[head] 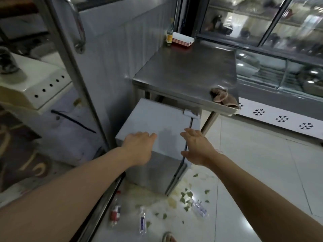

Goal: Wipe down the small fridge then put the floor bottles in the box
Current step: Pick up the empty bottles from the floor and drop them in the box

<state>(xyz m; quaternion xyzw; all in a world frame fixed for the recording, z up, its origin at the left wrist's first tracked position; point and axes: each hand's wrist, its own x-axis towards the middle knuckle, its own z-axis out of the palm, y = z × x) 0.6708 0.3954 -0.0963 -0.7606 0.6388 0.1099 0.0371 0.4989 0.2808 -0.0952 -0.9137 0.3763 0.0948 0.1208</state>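
Both my hands, left hand (139,145) and right hand (197,145), fingers straight, holding nothing, over the small fridge (157,123) top: rigid, smooth. Soft cloth (223,98) lies beyond my fingertips; pinch it anywhere.

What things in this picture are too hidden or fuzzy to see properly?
Head view only:
- The box for the bottles: nowhere in frame.
- Labels on the three floor bottles: too small and blurred to read.
- Small fridge: its rear is hidden under the steel table.
- Left hand and right hand: contact with the fridge top is unclear.
- Foot at the bottom edge: cut off.
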